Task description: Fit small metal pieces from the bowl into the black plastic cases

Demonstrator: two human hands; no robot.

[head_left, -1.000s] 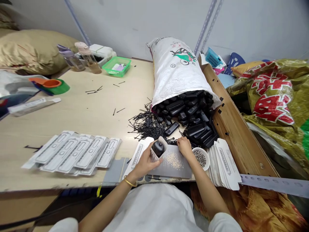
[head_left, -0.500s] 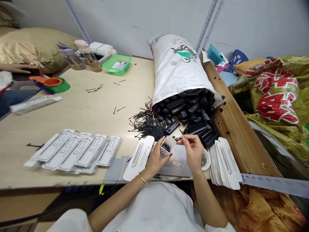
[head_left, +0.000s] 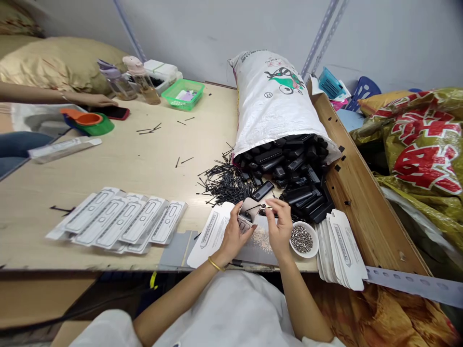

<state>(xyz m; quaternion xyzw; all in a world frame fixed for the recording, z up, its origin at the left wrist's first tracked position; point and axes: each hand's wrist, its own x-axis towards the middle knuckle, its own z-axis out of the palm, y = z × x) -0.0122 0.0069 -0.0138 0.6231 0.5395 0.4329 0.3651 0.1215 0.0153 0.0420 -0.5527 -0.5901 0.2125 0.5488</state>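
Open box [head_left: 244, 225] and thin black stick [head_left: 256, 207], above the worktop's [head_left: 155, 164] near edge.
From my remote view, I see the left hand [head_left: 231, 238] wrapped around the box, a dark piece [head_left: 248, 216] inside; the right hand [head_left: 279, 227] pinches the stick at its mouth, near the white bowl [head_left: 316, 244].

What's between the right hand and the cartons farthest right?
A white bowl holding small metal pieces; the head view shows it between the right hand and cartons.
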